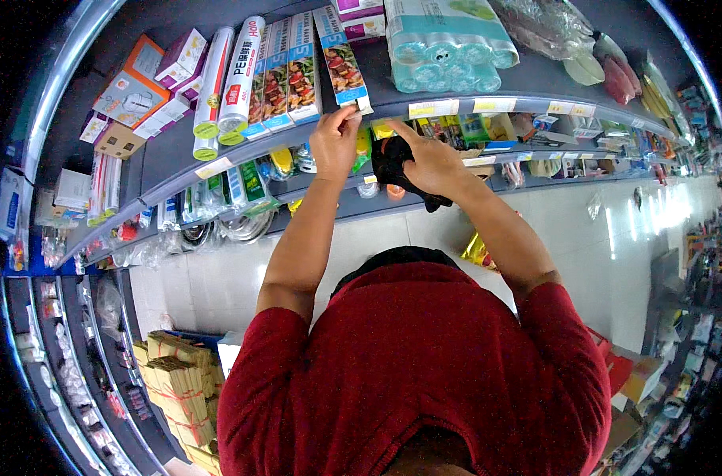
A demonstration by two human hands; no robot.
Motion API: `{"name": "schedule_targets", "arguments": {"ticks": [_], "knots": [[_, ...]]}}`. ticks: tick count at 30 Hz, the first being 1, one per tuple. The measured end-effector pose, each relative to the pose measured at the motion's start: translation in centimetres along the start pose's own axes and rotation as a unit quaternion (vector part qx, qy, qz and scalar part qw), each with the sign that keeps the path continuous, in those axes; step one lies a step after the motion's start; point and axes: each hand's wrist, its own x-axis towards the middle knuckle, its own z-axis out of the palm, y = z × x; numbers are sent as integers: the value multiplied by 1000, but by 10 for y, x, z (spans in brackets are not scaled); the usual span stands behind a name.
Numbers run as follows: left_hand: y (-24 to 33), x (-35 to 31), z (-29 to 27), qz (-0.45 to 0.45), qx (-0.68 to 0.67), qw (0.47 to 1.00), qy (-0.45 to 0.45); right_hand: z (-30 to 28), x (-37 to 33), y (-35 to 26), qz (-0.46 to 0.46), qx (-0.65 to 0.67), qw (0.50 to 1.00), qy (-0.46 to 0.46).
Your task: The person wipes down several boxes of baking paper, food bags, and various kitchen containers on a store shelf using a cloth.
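At the front edge of the upper shelf (pixel 282 135), my left hand (pixel 335 147) has its thumb and fingers drawn together. They are by the lower end of a long, narrow box (pixel 341 59) with a food picture; what they pinch, if anything, is hidden. This box lies slightly apart from several matching boxes (pixel 289 75) on its left. My right hand (pixel 436 165) is wrapped round a black object (pixel 393 168) of unclear kind, held in front of the shelf. Its index finger stretches toward the shelf edge.
Wrapped teal rolls (pixel 448 51) lie right of the boxes, and white film rolls (pixel 240 79) lie left. Lower shelves hold small packages (pixel 254 182). Bundled yellowish stacks (pixel 178 389) stand on the floor at lower left. Another shelf rack (pixel 67 373) runs along the left.
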Motion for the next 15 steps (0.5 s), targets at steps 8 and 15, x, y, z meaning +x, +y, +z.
{"name": "schedule_targets", "arguments": {"ticks": [8, 15], "knots": [[-3, -3, 5, -11, -86, 996, -8, -1, 6, -6, -4, 9, 1000, 17], [6, 2, -3, 29, -18, 998, -43, 1, 13, -6, -30, 35, 998, 42]]}}
